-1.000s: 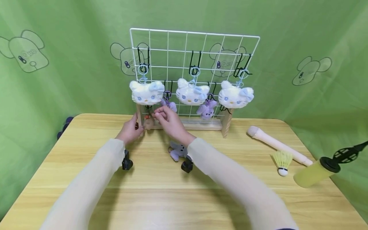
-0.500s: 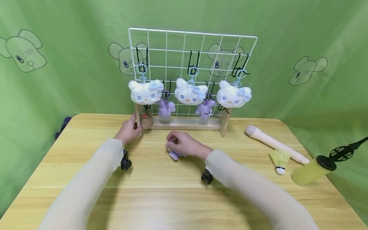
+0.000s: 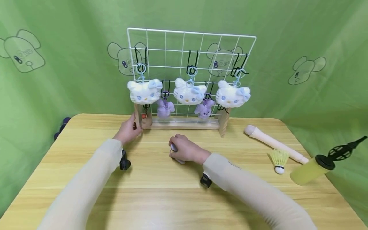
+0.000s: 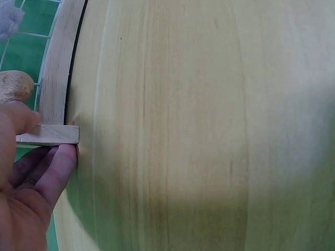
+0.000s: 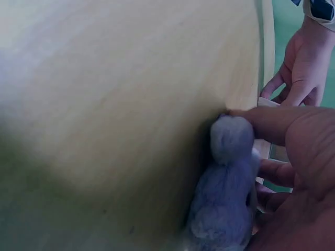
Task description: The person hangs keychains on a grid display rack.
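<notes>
My right hand (image 3: 187,149) is low over the middle of the table, gripping a grey-lilac plush toy (image 5: 225,193). Its fingers cover most of the plush in the head view; the right wrist view shows the furry body between thumb and fingers. At the left end of the wire rack, my left hand (image 3: 127,130) pinches the wooden foot (image 4: 52,135), thumb on one side and fingers on the other. A small tan pendant (image 3: 147,122) with a red bit hangs beside that hand.
Three white cat plush keychains, left (image 3: 145,92), middle (image 3: 188,92) and right (image 3: 232,95), hang from the white grid rack (image 3: 192,32). Two purple plushes (image 3: 165,109) hang lower. On the right lie a microphone (image 3: 276,143), a yellow shuttlecock (image 3: 279,159) and a yellow cylinder (image 3: 309,172).
My right hand has come down from the tan pendant at the rack to the table and taken hold of the grey-lilac plush. My left hand stays on the wooden foot.
</notes>
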`<state>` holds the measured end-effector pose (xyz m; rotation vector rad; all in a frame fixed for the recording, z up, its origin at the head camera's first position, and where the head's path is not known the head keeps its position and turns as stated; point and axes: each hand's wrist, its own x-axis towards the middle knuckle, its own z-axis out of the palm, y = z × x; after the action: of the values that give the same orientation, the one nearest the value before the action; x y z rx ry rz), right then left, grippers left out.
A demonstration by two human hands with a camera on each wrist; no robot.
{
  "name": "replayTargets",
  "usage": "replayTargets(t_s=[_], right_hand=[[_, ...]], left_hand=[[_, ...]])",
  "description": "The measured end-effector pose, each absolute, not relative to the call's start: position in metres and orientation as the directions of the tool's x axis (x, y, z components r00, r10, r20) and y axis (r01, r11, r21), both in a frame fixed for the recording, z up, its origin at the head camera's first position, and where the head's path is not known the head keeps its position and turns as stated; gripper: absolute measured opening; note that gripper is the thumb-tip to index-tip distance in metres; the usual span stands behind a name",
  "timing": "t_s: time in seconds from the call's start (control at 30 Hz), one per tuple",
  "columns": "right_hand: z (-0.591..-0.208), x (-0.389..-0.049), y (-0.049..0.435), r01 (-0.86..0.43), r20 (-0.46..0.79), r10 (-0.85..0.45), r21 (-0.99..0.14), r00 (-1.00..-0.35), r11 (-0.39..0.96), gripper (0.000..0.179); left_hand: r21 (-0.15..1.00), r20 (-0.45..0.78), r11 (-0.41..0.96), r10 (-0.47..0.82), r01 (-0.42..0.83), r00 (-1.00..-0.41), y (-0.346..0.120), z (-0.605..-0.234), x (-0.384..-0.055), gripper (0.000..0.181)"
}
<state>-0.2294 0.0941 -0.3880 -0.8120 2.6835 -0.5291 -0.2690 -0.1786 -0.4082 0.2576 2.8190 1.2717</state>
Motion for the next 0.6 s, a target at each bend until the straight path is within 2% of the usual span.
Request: replayTargets(t_s=[0.2,0.37,0.6], right_hand=[[-0.383,-0.229,0.096,-0.451,-0.203,-0.583,-0.455,-0.787,0.768,0.029],[-0.377,-0.231,0.099,-0.465,-0.243,-0.599,-0.437,-0.763,0.77,0.029],[-0.376,-0.232,0.101,-0.437,-0.274,-0.58,-0.439,-0.767,0.785,0.024]], left_hand=[[0.745,0.059,0.647,0.176,0.16,-0.983,-0.18,-0.411,-0.269,0.079],[0.753,0.053,0.641,0.168,0.15,-0.984,-0.181,-0.412,-0.27,0.08],[0.767,0.033,0.629,0.162,0.129,-0.986,-0.182,-0.412,-0.271,0.08]])
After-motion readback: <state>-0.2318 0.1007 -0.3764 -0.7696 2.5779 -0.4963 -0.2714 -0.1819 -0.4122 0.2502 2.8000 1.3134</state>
